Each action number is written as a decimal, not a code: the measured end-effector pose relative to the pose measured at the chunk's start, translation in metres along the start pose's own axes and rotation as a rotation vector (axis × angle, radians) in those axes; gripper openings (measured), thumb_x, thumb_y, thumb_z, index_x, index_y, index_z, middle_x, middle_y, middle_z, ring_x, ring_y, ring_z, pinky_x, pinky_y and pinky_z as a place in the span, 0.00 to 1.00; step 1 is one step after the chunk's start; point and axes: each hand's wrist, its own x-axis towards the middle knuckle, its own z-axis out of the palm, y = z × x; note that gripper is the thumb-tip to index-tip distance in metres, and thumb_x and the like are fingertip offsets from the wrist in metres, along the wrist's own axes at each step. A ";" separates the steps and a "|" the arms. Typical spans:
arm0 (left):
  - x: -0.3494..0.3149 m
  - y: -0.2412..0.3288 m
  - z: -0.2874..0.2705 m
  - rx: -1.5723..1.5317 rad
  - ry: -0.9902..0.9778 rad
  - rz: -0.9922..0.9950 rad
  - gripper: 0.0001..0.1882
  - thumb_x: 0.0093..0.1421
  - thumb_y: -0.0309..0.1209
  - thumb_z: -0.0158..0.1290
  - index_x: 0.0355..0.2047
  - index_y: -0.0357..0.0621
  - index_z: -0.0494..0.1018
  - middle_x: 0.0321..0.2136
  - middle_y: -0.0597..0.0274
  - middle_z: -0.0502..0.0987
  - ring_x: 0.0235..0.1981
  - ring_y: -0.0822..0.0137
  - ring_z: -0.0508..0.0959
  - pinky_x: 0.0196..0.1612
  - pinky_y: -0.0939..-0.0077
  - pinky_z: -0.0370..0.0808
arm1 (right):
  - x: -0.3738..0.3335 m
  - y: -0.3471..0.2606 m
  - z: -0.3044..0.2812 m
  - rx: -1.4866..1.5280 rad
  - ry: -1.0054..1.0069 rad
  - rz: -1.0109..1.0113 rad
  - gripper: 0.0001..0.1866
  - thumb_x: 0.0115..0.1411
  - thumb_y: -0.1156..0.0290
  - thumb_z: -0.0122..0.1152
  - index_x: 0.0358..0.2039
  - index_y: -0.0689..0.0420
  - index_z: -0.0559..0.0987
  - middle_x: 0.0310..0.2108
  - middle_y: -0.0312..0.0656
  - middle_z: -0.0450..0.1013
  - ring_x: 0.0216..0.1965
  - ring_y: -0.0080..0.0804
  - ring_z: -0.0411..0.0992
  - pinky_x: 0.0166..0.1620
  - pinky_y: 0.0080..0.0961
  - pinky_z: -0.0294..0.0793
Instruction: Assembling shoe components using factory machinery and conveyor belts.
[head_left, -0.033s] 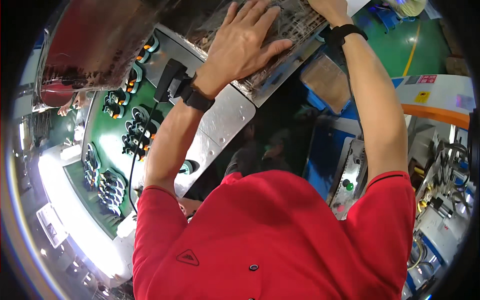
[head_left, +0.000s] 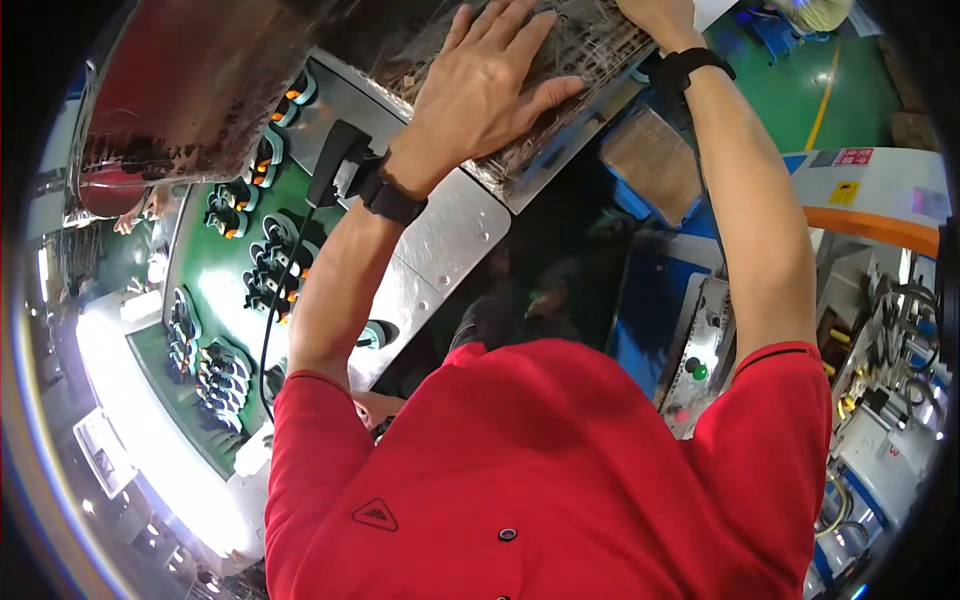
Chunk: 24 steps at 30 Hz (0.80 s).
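My left hand (head_left: 485, 85) lies open, its fingers spread and thumb out, on a dark, worn surface wrapped in crinkled clear film (head_left: 590, 50) at the top. My right hand (head_left: 660, 15) reaches to the far right end of that surface. Its fingers run out of the picture at the upper edge, so what they touch is hidden. A black band with a boxy black device (head_left: 342, 160) and a cable sits on my left wrist. Round my right wrist is another black band (head_left: 697, 65).
Sports shoes (head_left: 275, 262) stand on a green belt at the left, beside a metal plate (head_left: 450, 235). Another person's hand (head_left: 375, 408) shows past my left sleeve. A brown board on a blue crate (head_left: 652, 165) and a panel with a green button (head_left: 699, 372) are at the right.
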 end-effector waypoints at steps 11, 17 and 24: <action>-0.002 0.001 -0.010 -0.087 -0.091 -0.040 0.30 0.58 0.43 0.56 0.53 0.32 0.68 0.55 0.38 0.68 0.59 0.40 0.65 0.63 0.47 0.58 | 0.001 0.007 0.009 -0.061 0.000 0.008 0.21 0.65 0.60 0.43 0.30 0.64 0.79 0.33 0.57 0.76 0.38 0.56 0.74 0.41 0.46 0.74; 0.000 -0.002 -0.008 -0.134 -0.037 -0.074 0.28 0.57 0.42 0.57 0.50 0.32 0.70 0.52 0.40 0.71 0.57 0.40 0.67 0.62 0.47 0.59 | 0.011 0.013 0.008 -0.089 -0.077 -0.060 0.21 0.64 0.60 0.43 0.31 0.66 0.79 0.35 0.58 0.76 0.39 0.57 0.74 0.43 0.46 0.73; -0.009 -0.011 0.011 -0.015 0.073 -0.019 0.29 0.55 0.47 0.60 0.48 0.37 0.74 0.51 0.50 0.74 0.58 0.51 0.69 0.63 0.49 0.60 | 0.005 0.004 0.009 -0.016 -0.024 0.031 0.23 0.64 0.59 0.43 0.31 0.66 0.79 0.33 0.59 0.76 0.39 0.57 0.74 0.44 0.46 0.73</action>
